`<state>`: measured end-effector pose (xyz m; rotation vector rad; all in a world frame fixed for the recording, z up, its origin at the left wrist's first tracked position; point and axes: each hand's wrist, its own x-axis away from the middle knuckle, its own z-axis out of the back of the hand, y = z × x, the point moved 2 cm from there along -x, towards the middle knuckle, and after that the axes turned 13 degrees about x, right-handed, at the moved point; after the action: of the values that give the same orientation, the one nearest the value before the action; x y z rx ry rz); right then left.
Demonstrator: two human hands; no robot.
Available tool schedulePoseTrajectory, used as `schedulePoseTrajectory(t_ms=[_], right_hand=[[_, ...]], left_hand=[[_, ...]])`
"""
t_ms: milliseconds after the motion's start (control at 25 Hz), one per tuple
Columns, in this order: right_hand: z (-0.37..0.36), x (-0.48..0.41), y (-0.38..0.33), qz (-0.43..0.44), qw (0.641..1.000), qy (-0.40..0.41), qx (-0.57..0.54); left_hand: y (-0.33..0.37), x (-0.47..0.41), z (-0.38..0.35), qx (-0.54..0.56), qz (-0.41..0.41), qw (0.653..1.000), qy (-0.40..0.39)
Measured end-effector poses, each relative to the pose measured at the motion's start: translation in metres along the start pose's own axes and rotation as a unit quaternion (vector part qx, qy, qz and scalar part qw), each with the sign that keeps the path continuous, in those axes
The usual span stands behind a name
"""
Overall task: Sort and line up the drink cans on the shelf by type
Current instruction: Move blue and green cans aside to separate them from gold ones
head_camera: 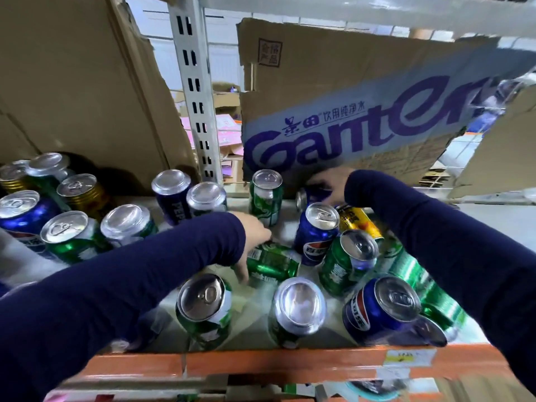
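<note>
Green, blue and gold drink cans stand mixed on the shelf (290,227). My left hand (255,239) reaches to the middle and grips a green can (272,264) that lies on its side. My right hand (333,184) is at the back, closed around a blue can (311,195) lying on its side under the cardboard box. Between my arms stand a blue can (316,233), a green can (348,262) and a tilted gold can (359,220). Upright green cans (206,309) and another blue can (383,309) line the front edge.
A Ganten cardboard box (333,111) leans at the back right, another carton (72,82) at the back left. A slotted metal upright (197,91) stands between them. A cluster of cans (66,216) fills the left. The orange shelf beam (261,364) runs along the front.
</note>
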<state>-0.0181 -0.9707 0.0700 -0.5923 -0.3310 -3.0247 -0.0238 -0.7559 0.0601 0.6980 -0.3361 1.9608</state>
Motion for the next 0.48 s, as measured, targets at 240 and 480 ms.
schedulePoseTrajectory(t_ms=[240,480], right_hand=[[-0.026,-0.005,-0.004,-0.02,0.993,0.082,0.08],[-0.02,0.021,0.02,-0.114,0.948,0.206,-0.214]], left_hand=[[-0.008,0.006,0.011,0.006,0.007,1.0,0.011],[-0.002,0.03,0.037,-0.021,0.039,0.997,0.057]])
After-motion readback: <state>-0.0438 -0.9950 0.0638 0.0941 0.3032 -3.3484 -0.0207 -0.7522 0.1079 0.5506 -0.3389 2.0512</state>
